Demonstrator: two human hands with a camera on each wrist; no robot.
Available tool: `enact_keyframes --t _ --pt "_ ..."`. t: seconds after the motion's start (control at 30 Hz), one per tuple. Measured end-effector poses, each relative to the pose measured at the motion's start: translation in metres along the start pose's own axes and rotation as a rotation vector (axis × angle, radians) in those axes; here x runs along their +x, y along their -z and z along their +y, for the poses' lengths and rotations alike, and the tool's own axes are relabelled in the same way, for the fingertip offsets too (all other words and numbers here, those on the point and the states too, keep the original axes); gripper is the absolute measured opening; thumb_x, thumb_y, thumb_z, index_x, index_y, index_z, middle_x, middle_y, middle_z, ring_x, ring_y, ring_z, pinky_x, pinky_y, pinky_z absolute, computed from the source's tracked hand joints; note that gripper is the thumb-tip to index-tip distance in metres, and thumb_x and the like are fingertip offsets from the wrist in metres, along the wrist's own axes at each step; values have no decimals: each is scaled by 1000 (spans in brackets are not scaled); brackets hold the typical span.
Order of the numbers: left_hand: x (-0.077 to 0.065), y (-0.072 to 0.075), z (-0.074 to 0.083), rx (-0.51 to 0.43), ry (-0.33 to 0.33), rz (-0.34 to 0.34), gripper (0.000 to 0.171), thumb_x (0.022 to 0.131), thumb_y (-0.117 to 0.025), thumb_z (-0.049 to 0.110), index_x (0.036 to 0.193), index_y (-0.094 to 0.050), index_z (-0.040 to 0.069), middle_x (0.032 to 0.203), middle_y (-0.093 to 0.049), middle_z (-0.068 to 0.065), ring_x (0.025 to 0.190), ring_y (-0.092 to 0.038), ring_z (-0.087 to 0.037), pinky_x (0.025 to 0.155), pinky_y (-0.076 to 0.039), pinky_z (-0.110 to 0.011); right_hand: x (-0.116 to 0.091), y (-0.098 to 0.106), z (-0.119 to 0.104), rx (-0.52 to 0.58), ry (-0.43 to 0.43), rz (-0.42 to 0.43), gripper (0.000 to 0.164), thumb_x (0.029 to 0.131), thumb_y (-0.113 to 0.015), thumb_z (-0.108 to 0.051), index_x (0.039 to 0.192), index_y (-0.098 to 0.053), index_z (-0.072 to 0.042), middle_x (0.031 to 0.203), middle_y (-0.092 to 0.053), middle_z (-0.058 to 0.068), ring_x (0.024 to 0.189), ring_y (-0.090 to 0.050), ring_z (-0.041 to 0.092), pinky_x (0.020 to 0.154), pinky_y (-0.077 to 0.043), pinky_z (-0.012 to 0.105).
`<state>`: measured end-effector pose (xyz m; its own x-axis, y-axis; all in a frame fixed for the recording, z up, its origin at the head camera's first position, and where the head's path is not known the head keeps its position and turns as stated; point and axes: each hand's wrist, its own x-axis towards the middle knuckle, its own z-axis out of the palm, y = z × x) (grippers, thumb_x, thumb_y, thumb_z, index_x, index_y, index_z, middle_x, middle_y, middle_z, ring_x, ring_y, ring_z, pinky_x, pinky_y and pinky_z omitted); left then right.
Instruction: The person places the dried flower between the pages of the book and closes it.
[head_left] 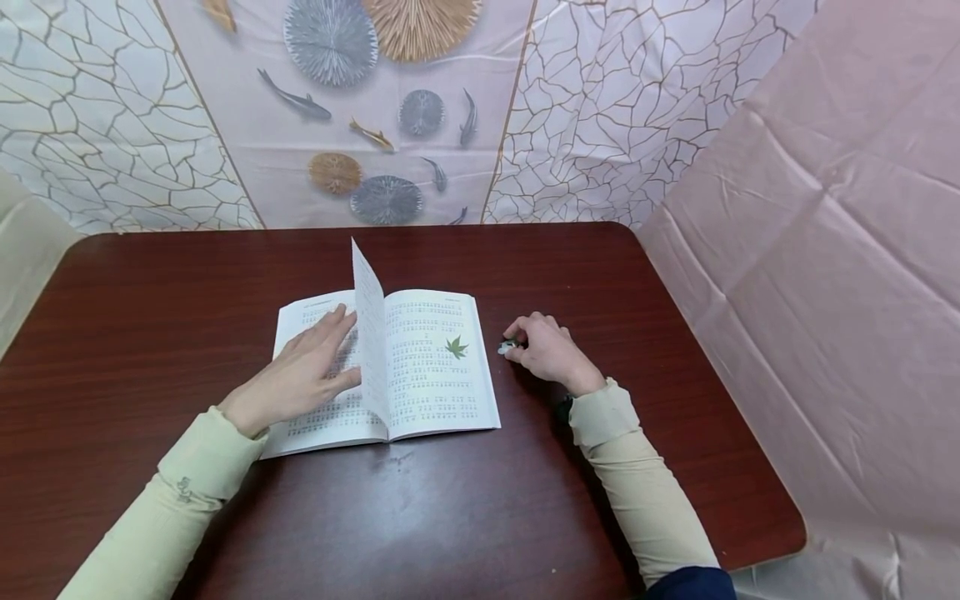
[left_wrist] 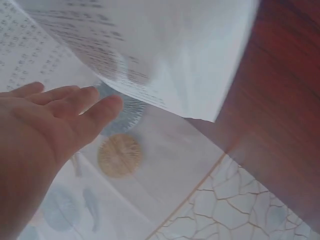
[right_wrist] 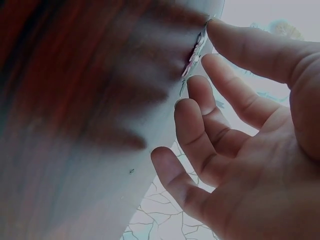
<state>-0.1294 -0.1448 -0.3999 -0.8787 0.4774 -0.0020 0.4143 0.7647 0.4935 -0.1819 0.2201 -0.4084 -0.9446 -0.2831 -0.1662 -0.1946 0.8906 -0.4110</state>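
Note:
An open book [head_left: 435, 392] lies on the table, with one page [head_left: 369, 333] standing upright near its spine. My left hand [head_left: 300, 367] rests on the left-hand page, fingers extended, its fingertips by the standing page. In the left wrist view that page [left_wrist: 165, 60] rises above the fingers. On the right-hand page lies a green pointed leaf [head_left: 456, 347]. To the right of the book, my right hand [head_left: 551, 350] has its thumb and fingers curled round a small, flat white-and-green piece [head_left: 506, 347] at the tabletop. The right wrist view shows this piece [right_wrist: 196, 55] edge-on, its kind unclear.
The dark red-brown table [head_left: 187, 283] has rounded corners. A patterned cloth [head_left: 420, 167] hangs behind its far edge, and a plain pinkish cloth [head_left: 825, 292] hangs along the right side. A dark object [head_left: 564, 408] shows under the right wrist.

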Motion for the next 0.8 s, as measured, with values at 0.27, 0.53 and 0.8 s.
enact_keyframes --t 0.27,0.53,0.8 --pt "1 -1 9 5 -18 -23 82 94 -47 62 155 -24 13 161 -8 -17 147 -10 -36 112 -13 -60 0 0 0 1 -8 2 23 89 -72 -22 110 -67 -12 99 -57 7 97 -48 25 86 -36 46" --pt "-2 2 -2 -4 68 -31 92 93 -45 65 155 -17 2 161 -4 -21 147 -6 -36 113 -11 -60 1 0 0 -9 -25 0 21 89 -71 -23 106 -68 -10 100 -58 6 99 -50 25 88 -37 49" --pt "-6 2 -15 -2 150 -59 98 92 -44 68 154 -15 -2 159 -1 -26 146 -4 -43 110 -11 -66 3 0 0 -33 -70 -11 14 89 -73 -26 94 -68 -13 105 -60 2 104 -49 27 92 -29 51"
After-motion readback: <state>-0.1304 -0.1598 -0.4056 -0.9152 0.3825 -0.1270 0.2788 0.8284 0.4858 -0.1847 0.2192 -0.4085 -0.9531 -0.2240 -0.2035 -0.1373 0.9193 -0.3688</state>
